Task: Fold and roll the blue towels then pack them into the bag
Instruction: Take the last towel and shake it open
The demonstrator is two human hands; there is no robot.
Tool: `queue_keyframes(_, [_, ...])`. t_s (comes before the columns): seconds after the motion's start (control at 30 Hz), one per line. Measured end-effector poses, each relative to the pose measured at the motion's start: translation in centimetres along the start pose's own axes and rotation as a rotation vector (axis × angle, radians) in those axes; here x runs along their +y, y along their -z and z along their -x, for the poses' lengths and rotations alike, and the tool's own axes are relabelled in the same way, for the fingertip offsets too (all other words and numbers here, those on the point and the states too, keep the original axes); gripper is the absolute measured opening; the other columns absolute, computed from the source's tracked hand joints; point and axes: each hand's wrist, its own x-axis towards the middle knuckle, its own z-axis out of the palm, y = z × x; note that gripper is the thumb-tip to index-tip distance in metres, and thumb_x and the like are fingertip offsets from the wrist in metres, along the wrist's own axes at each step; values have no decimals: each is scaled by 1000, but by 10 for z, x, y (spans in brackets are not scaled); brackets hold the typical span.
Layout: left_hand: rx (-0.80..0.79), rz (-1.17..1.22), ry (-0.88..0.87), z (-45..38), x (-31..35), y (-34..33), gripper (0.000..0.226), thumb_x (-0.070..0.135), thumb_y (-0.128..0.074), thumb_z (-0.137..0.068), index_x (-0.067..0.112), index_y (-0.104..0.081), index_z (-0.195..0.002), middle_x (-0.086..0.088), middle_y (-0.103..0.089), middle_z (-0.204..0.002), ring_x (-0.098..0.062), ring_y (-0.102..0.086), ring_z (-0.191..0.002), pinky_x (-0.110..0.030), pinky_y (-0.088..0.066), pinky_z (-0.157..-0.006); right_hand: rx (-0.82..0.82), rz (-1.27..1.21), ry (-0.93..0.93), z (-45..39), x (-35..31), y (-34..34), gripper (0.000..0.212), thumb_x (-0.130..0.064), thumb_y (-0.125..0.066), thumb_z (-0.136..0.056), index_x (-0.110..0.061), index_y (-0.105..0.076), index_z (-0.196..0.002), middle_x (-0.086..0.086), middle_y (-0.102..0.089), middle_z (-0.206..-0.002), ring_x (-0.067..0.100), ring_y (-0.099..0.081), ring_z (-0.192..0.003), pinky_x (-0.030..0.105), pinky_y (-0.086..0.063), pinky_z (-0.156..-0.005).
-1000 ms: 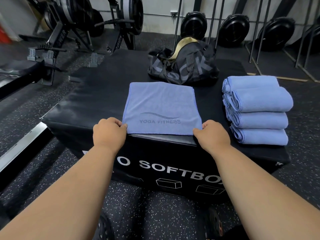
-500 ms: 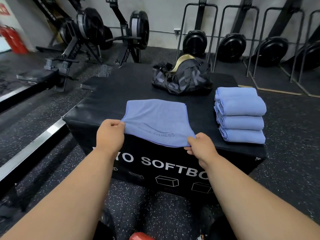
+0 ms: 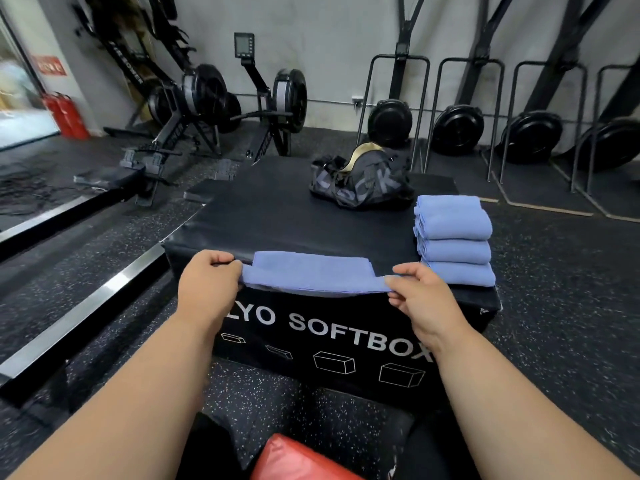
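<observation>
Blue towel point(image 3: 308, 276) is lying folded at the near edge of the black soft box point(image 3: 277, 216) that is serving as the worktop, its front edge lifting a little off the surface and hanging just over the printed front face. The left hand point(image 3: 207, 282) is gripping the towel's left end, fingers curling over the top of the cloth, so that grip is pinching the towel. The right hand point(image 3: 420, 296) is holding the right end, thumb and forefinger closing on the corner of the cloth while the other fingers are bending loosely beneath; that grip is pinching the towel as well. Both forearms are reaching in from the bottom of the view.

To the right on the same worktop, a stack of rolled blue towels point(image 3: 455, 240) is sitting close beside the right hand, apart from the held towel. Farther back, near the far edge, a black duffel bag point(image 3: 362, 181) with grey lettering is resting with its top gaping and a gold lining showing. Rowing machines point(image 3: 194, 109) are standing against the wall behind, and red fire extinguishers point(image 3: 67, 114) are standing at the far left.
</observation>
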Motion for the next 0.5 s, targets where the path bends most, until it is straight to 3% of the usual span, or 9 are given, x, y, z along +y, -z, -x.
queue_keyframes(0.07, [16, -46, -30, 7, 10, 11, 13, 25, -66, -84, 28, -68, -96, 6, -77, -86, -19, -74, -81, -39, -59, -80, -18, 31, 74, 12, -20, -2, 16, -1, -71, -94, -12, -67, -104, 5, -64, -86, 10, -59, -66, 21, -52, -64])
queue_keyframes(0.13, [2, -56, -67, 17, 21, 20, 17, 26, -64, -84, 30, -67, -100, 6, -76, -94, -18, -72, -87, -41, -58, -85, -54, 37, 106, 26, -37, -7, 14, -2, -72, -94, -12, -67, -103, 3, -65, -83, 10, -58, -64, 21, -51, -62])
queue_keyframes(0.33, [-167, 52, -120, 57, 54, 35, 22, 31, -73, -84, 31, -65, -105, 5, -68, -85, -13, -63, -73, -34, -54, -73, -255, 68, 154, 71, -56, -27, 16, -5, -78, -91, -15, -67, -97, 0, -63, -74, 10, -57, -63, 23, -49, -61])
queue_keyframes(0.5, [-405, 262, 24, 110, 68, 33, 34, 21, -85, -78, 16, -66, -105, 2, -69, -80, -20, -66, -81, -37, -53, -74, -368, 24, 66, 101, -49, -46, 17, -6, -80, -89, -14, -67, -98, 0, -64, -75, 11, -58, -63, 27, -48, -64])
